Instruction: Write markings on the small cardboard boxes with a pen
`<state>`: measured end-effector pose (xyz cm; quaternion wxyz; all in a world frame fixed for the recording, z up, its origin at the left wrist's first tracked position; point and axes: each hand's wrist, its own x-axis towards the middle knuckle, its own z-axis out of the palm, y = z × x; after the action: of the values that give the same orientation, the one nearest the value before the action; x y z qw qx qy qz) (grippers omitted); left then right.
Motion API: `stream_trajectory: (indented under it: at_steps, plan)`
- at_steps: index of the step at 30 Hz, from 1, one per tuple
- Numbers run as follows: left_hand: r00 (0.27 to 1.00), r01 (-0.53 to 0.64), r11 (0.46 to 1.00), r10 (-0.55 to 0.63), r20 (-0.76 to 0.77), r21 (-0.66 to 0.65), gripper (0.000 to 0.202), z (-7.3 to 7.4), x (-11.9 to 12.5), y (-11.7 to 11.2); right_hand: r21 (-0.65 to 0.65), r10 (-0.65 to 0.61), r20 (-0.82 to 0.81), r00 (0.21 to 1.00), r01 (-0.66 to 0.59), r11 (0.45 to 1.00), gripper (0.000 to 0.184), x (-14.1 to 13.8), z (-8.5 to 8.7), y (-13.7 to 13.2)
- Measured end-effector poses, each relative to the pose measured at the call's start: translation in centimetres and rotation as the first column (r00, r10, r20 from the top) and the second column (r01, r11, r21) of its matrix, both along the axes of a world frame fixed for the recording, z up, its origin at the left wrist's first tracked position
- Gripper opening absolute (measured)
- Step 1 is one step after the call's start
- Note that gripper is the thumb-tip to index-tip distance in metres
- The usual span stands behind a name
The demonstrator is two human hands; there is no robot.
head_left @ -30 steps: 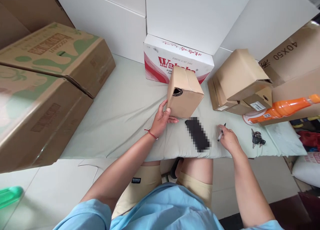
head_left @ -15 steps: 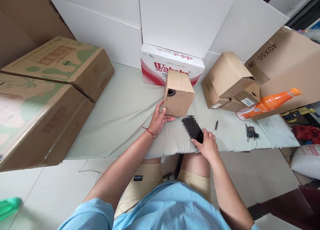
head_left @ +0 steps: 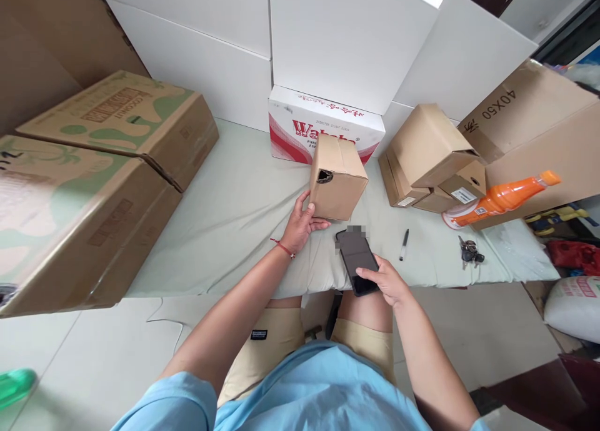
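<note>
A small plain cardboard box (head_left: 338,193) stands on the cloth-covered table, with a dark hole at the upper left corner of its near face. My left hand (head_left: 302,223) grips its lower left corner, thumb on the near face and fingers at the side and bottom. In my right hand (head_left: 387,278) is a black smartphone (head_left: 359,262), held by its lower right edge with the thumb across the dark screen. The phone's lower end juts past the table's front edge. To the right of the phone lies a pen (head_left: 404,245).
Large printed cartons (head_left: 140,200) fill the left side. Behind the small box stands a red and white carton (head_left: 285,122). On the right are stacked brown boxes (head_left: 422,143), an orange bottle (head_left: 506,197) lying tilted, and keys (head_left: 470,251). White panels (head_left: 347,37) rise at the back.
My right hand has taken hold of the phone and drawn it toward me, over the table edge, with the thumb now on its screen. My left hand stays on the box.
</note>
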<state>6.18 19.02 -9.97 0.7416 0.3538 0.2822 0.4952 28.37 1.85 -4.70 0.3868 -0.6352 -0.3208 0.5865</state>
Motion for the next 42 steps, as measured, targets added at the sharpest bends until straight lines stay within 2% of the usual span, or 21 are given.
stream_trajectory:
  at_steps: [2, 4, 7, 10, 12, 16, 17, 21, 25, 29, 36, 42]
  plan:
    - [1.0, 0.002, 1.0, -0.002, -0.002, 0.004, 0.099, 0.0, 0.0, 0.0, 0.025, -0.039, -0.259, 0.965, 0.047, 0.999, 0.057, -0.6, 0.1, -1.5]
    - [1.0, 0.007, 1.0, -0.007, -0.008, 0.008, 0.1, -0.1, 0.0, 0.0, 0.056, -0.026, -0.456, 0.89, 0.058, 0.997, 0.055, -1.7, 0.4, -2.8]
    - [1.0, 0.012, 1.0, -0.012, -0.01, 0.006, 0.101, -0.1, 0.0, 0.1, 0.125, 0.078, -0.616, 0.784, 0.0, 0.992, 0.061, -3.9, 1.1, -3.5]
    - [1.0, 0.007, 1.0, -0.007, 0.003, -0.006, 0.104, -0.3, 0.0, 0.1, 0.212, 0.155, -0.633, 0.758, -0.023, 0.977, 0.061, -5.8, 1.5, -2.8]
    - [1.0, -0.003, 1.0, 0.003, 0.007, -0.008, 0.102, -0.4, 0.0, 0.2, 0.244, 0.161, -0.638, 0.753, -0.001, 0.97, 0.059, -6.7, 1.8, -2.1]
    - [0.999, -0.039, 0.999, 0.039, 0.009, 0.008, 0.096, -0.8, 0.1, 0.1, 0.154, 0.098, -0.702, 0.706, 0.017, 0.988, 0.081, -7.5, 2.4, -0.7]
    - [0.999, -0.046, 0.999, 0.046, 0.007, 0.01, 0.095, -0.8, 0.2, 0.1, 0.127, 0.084, -0.702, 0.707, 0.009, 0.992, 0.082, -7.6, 2.4, -0.5]
    - [0.998, -0.056, 0.998, 0.056, 0.004, 0.006, 0.096, -0.5, 0.3, 0.0, 0.117, 0.087, -0.678, 0.73, -0.009, 0.993, 0.073, -8.1, 2.1, 0.3]
    - [0.998, -0.064, 0.998, 0.064, 0.003, -0.003, 0.098, -0.3, 0.3, -0.1, 0.108, 0.083, -0.717, 0.692, -0.008, 0.994, 0.074, -8.9, 1.8, 0.9]
    - [0.999, -0.052, 0.999, 0.052, -0.003, -0.012, 0.098, -0.4, 0.2, -0.1, 0.09, 0.051, -0.75, 0.66, 0.025, 0.996, 0.069, -9.2, 2.2, 1.5]
    - [1.0, -0.026, 0.999, 0.026, -0.007, -0.024, 0.104, 0.0, 0.1, -0.1, 0.123, 0.008, -0.727, 0.687, 0.118, 0.985, 0.062, -9.1, 3.1, 1.7]
    - [1.0, -0.024, 0.999, 0.024, -0.007, -0.031, 0.102, 0.1, 0.1, -0.1, 0.135, 0.041, -0.763, 0.645, 0.096, 0.986, 0.063, -9.1, 3.1, 1.7]
